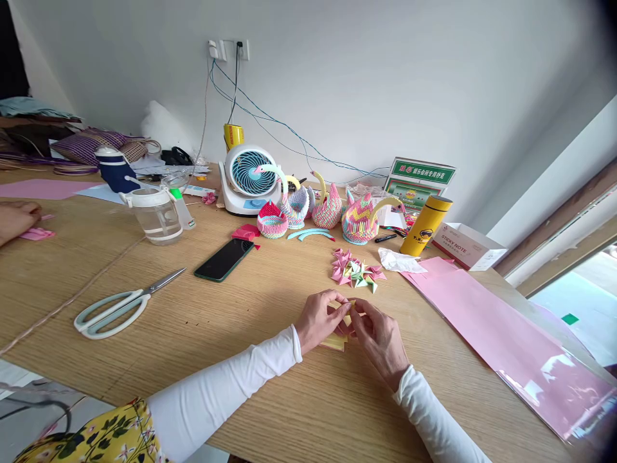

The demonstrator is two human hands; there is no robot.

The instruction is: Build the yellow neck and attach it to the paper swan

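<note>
My left hand point(319, 319) and my right hand point(382, 335) meet over the front middle of the table, fingertips pinched together. Between them is a small piece of yellow paper point(351, 305), mostly covered by the fingers, so its folds are hard to make out. Beneath my hands lie more yellow paper slips point(333, 343). Just beyond is a loose pile of folded paper triangles point(355, 270) in pink, green and pale yellow. Several paper swans point(328, 209) made of such pieces stand farther back.
White-handled scissors point(116, 312) and a phone point(225, 259) lie to the left. A water jug point(157, 218) and fan point(250, 180) stand behind. Rightward are a yellow bottle point(427, 226), sticky note box point(468, 245) and pink sheets point(506, 334). Another person's hand point(18, 218) rests far left.
</note>
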